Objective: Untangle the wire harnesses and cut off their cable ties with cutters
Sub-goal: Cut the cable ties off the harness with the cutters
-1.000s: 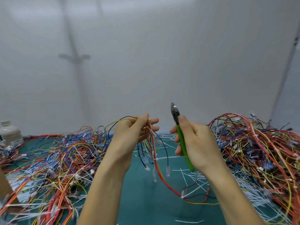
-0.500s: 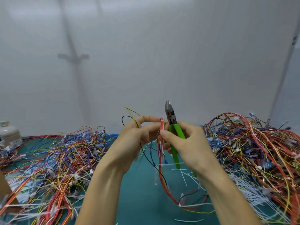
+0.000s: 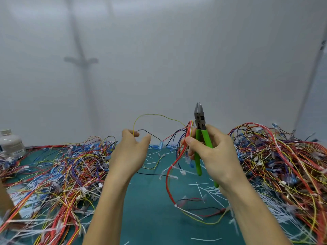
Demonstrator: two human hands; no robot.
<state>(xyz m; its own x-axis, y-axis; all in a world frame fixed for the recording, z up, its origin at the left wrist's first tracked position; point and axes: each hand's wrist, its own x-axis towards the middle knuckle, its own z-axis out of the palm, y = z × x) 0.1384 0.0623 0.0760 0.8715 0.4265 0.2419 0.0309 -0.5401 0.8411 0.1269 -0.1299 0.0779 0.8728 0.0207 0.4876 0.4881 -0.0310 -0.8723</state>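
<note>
My right hand [image 3: 210, 152] holds green-handled cutters [image 3: 200, 137] upright, jaws closed and pointing up, and also pinches a red-and-yellow wire harness [image 3: 189, 131] between thumb and fingers. The harness hangs down from that hand in a red loop [image 3: 168, 183] to the green mat. My left hand [image 3: 131, 152] is held to the left of it, pinching a thin yellow wire [image 3: 155, 115] and a black wire [image 3: 150, 134] that arc across to the harness. A white cable tie [image 3: 171, 167] sits on the hanging red wires.
Tangled wire piles lie on the green mat [image 3: 152, 218] at left [image 3: 58, 172] and right [image 3: 283, 156]. Cut white cable ties [image 3: 210, 191] litter the middle and right. A white bottle [image 3: 10, 143] stands at the far left. A grey wall rises behind.
My hands have moved apart: the left hand has pulled the yellow and black wires out leftward, while the right hand keeps the cutters and the harness.
</note>
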